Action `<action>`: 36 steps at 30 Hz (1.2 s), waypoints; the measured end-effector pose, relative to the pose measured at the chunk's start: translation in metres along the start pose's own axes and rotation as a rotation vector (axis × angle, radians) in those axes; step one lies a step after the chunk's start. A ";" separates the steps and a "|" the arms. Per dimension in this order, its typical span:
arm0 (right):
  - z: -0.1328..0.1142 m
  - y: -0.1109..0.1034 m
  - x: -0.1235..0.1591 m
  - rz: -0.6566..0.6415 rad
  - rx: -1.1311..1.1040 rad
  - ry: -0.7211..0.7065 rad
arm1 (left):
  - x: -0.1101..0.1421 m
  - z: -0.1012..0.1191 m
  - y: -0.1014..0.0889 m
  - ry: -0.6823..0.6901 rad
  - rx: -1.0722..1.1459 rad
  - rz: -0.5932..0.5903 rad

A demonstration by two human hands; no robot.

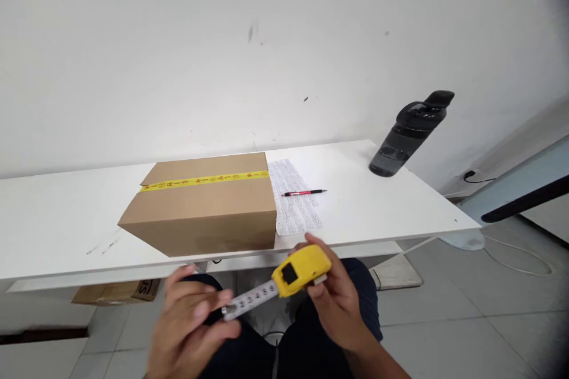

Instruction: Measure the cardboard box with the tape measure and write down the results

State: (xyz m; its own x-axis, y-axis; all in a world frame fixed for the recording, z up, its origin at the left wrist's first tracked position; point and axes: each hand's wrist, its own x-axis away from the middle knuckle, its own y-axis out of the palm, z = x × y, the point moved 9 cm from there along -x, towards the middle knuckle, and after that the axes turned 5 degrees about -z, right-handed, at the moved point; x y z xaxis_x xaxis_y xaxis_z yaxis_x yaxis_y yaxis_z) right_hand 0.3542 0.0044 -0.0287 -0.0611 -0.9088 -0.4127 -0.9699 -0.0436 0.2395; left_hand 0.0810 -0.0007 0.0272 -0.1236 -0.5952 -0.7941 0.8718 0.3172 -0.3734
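Note:
A yellow tape measure (306,266) is gripped in my right hand (335,302), over my lap in front of the table edge. A short length of its white blade (254,300), printed with black numbers, sticks out toward the left. My left hand (191,314) pinches the metal end of that blade between thumb and fingers. Beyond my hands, a closed brown cardboard box (204,207) with yellow printed tape across its top sits at the table's front edge. A red and black pen (304,192) lies on a sheet of paper (296,219) covered in writing, beside the box.
On the right of the white table (355,207) stands a dark bottle (406,136). Behind the table rises a white wall (200,59). Another cardboard box (118,292) is under the table at left. A plug with a cable (482,178) is at right.

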 end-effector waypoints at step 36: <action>0.035 0.078 -0.001 -0.524 -0.083 0.249 | -0.145 -0.066 -0.061 -0.149 -0.534 0.018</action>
State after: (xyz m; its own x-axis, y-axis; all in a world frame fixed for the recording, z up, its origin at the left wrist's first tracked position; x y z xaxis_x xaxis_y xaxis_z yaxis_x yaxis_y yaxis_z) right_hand 0.2706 0.0168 -0.0407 0.4888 -0.8268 -0.2782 -0.8333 -0.5369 0.1316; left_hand 0.0145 0.1154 0.1334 -0.0088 -0.6723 -0.7402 0.5068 0.6351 -0.5829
